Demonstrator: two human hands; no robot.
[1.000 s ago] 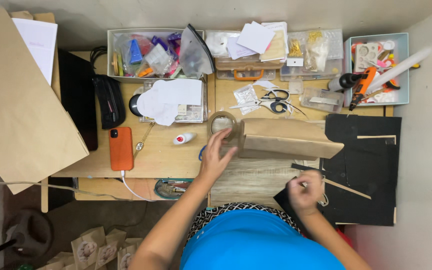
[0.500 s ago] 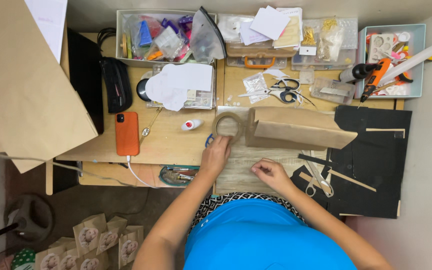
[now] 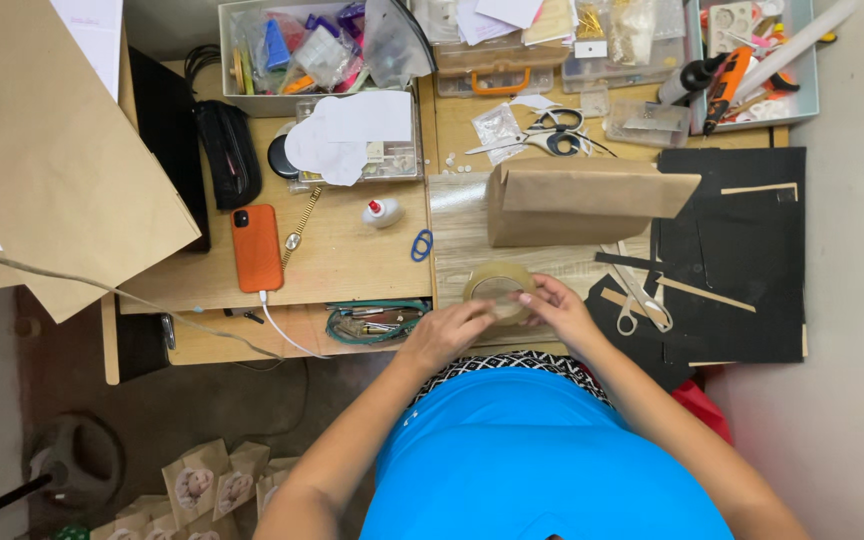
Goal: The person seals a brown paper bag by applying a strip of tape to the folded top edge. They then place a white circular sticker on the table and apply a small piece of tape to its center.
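Observation:
Both of my hands hold a roll of clear tape [image 3: 497,287] just above the wooden board [image 3: 462,225] at the desk's near edge. My left hand [image 3: 449,332] grips the roll's near left side. My right hand [image 3: 558,308] has its fingertips on the roll's right rim. A folded brown paper bag [image 3: 577,200] lies on the board just beyond the roll. Small silver scissors [image 3: 640,298] rest to the right of my right hand, on the black mat [image 3: 742,260].
An orange phone [image 3: 256,247] with a white cable lies at the left of the desk. A glue bottle [image 3: 383,212], a blue clip [image 3: 421,245], black scissors [image 3: 550,132] and several clear boxes of craft supplies [image 3: 297,50] sit farther back. A large brown paper sheet [image 3: 47,160] overhangs the left.
The tape roll came from beside the paper bag down to the desk's near edge. My right hand left the scissors on the mat and joined my left hand on the roll.

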